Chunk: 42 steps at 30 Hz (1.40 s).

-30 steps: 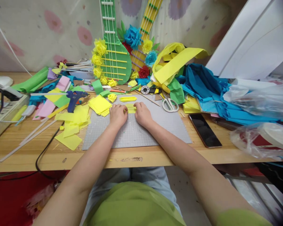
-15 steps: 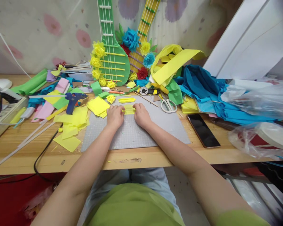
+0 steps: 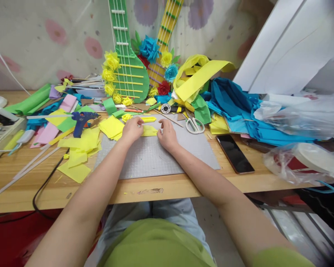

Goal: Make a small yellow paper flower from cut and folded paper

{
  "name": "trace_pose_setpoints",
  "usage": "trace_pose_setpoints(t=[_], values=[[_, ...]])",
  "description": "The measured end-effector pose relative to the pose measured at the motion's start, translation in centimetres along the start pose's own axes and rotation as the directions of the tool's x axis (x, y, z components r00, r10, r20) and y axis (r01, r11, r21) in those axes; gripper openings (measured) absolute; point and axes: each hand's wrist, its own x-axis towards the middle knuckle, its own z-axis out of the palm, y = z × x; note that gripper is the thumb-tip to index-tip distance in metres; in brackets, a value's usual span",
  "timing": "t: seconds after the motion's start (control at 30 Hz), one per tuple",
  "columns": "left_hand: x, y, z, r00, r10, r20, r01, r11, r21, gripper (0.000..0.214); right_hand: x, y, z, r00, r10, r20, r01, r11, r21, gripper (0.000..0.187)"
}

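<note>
Both hands over the gray gridded mat [image 3: 147, 159] on the bench [image 3: 172, 183], yellow paper piece [image 3: 149, 131] between them. Paper lies flat-looking on the far half of the mat, roughly mid-width.

Left hand [image 3: 133, 130]: at the paper's left end, fingers bent, covering that end. Can't tell if its grip is pinching the paper or only resting there.
Right hand [image 3: 167, 135]: just beside the paper's right end, fingers curled, thumb and forefinger apart. Grip looks released, nothing visible in it. Contact with the paper edge: can't tell.

Just beyond the paper: a narrow folded yellow strip [image 3: 148, 119]. Small yellow flower [image 3: 126, 117] just left of that, beyond the left hand. Stack of yellow sheets [image 3: 111, 127] left of the left hand, overlapping the mat's edge. Loose yellow sheets [image 3: 80, 146] farther left, blue glue gun [image 3: 82, 122] beyond them.

Right side: white-handled scissors [image 3: 194, 125] at the mat's far right corner, phone [image 3: 235, 154] dark-screened, right of the mat. Blue crepe-like paper [image 3: 233, 96] heaped beyond the phone.

Far side: green guitar-shaped piece [image 3: 130, 74] standing upright, yellow flowers down its left side; yellow guitar-shaped piece [image 3: 169, 22] leaning right, partly behind it.
</note>
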Motion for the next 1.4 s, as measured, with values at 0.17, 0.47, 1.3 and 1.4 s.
trace_pose_setpoints(t=[0.17,0.47,1.3,1.4], values=[[2.6,1.1,-0.6,0.973,-0.057,0.222,0.039,0.996,0.083,0.031,0.6,1.6,-0.2,0.989,0.131,-0.062,-0.122,0.983,0.136,0.035],[3.6,3.4,-1.7,0.83,0.0,0.557,-0.155,0.961,0.23,0.051,1.3,2.7,-0.1,0.946,0.317,-0.064,-0.277,0.897,0.345,0.033],[-3.3,1.5,1.8,0.926,-0.244,0.289,0.368,0.399,-0.84,0.033,0.1,-0.1,-0.2,0.943,-0.306,0.13,0.31,0.951,-0.015,0.039],[-3.4,1.0,2.3,0.943,-0.212,0.258,0.332,0.523,-0.785,0.037,0.2,0.2,-0.2,0.958,-0.243,0.152,0.25,0.968,-0.031,0.035]])
